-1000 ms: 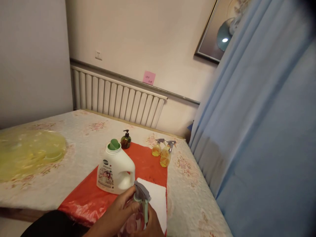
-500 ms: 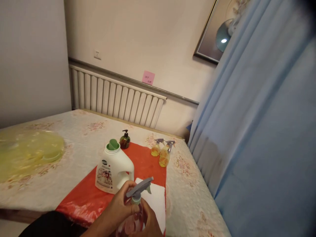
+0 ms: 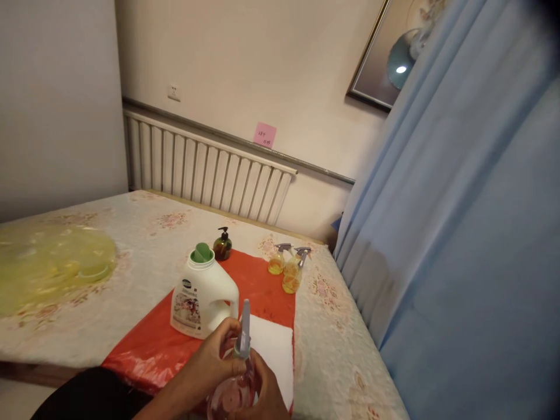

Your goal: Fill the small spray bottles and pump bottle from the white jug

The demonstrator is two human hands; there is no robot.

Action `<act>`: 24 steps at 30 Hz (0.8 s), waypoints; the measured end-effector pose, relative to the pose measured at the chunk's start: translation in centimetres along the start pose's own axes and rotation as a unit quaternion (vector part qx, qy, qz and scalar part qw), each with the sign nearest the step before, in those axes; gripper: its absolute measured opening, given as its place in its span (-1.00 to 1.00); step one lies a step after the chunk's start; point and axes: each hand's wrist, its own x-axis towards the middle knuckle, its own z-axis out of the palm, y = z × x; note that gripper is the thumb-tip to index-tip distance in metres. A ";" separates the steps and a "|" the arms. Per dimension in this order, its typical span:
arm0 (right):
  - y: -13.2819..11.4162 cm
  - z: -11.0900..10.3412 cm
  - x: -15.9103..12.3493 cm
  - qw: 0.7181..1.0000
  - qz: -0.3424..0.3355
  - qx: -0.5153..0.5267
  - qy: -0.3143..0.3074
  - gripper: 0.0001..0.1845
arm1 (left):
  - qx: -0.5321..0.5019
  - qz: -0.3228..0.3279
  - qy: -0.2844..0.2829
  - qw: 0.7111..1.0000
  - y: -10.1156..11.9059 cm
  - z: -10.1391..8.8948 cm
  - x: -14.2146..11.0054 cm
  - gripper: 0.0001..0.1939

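Both hands are on a clear pinkish spray bottle (image 3: 234, 396) with a grey trigger head, at the bottom middle. My left hand (image 3: 221, 356) is closed round the collar just under the trigger head. Around the bottle's body, on its right side, my right hand (image 3: 268, 388) is wrapped. Just beyond them stands a white jug (image 3: 203, 303) with a handle, a printed label and a green spout in its open neck. A white cloth or sheet (image 3: 271, 350) lies right behind the hands, on a red plastic sheet (image 3: 254, 286).
Farther back are a dark pump bottle (image 3: 223, 248) and several small spray bottles (image 3: 291, 277) with yellow liquid. A crumpled yellow translucent plastic piece (image 3: 48, 271) lies at left on the flowered cover (image 3: 341, 350). A blue curtain (image 3: 464, 192) hangs along the right.
The grey trigger head has turned on the bottle: its nozzle pointed right before and now points away from me. Both hands keep nearly the same place.
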 end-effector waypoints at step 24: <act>0.4 -0.3 -0.2 1.000 0.019 0.011 0.009 0.05 | -0.032 -0.019 -0.073 0.997 -0.9 -1.1 -0.8 -0.61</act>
